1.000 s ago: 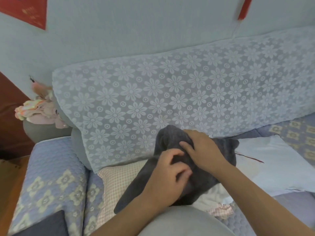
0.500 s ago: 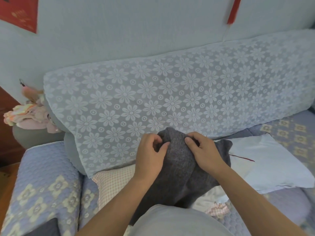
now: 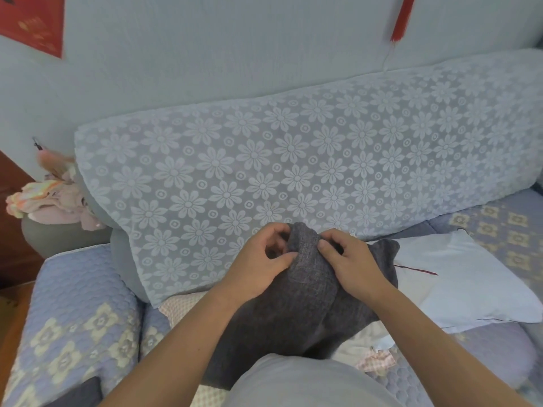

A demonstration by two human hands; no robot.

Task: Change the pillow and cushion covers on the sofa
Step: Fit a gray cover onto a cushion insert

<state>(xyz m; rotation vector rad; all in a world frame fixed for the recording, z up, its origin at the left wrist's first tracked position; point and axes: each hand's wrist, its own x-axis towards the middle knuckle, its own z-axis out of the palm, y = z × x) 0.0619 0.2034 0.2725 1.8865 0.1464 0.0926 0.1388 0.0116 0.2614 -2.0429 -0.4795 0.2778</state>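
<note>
Head view: the only view, looking down at a sofa from close in front.
Dark grey cushion cover [image 3: 296, 304]: bunched at the centre of the frame, lying on the seat and rising to a peak just in front of the backrest.
Left hand [image 3: 258, 265]: at 9 o'clock of the cover's peak, fingers curled, thumb and fingertips pinching the fabric edge.
Right hand [image 3: 349, 261]: at 3 o'clock of the peak, fingers curled over the fabric, gripping it; the two hands sit close together with a fold of cloth between them.
White pillow [image 3: 458, 286]: flat on the seat at 3 o'clock of the cover, its near corner tucked under the grey cloth; a thin red thread lies across it.
Checked pink fabric [image 3: 182, 306]: on the seat at 8 o'clock of the cover, partly beneath it.
Backrest with white floral lace [image 3: 293, 160]: spans the frame at 12 o'clock of the hands.
Quilted blue armrest [image 3: 79, 312]: at 8 o'clock.
Pink clothes heap [image 3: 50, 198]: at 10 o'clock, beyond the armrest.
Red tassel [image 3: 401, 19]: on the wall at 1 o'clock.
</note>
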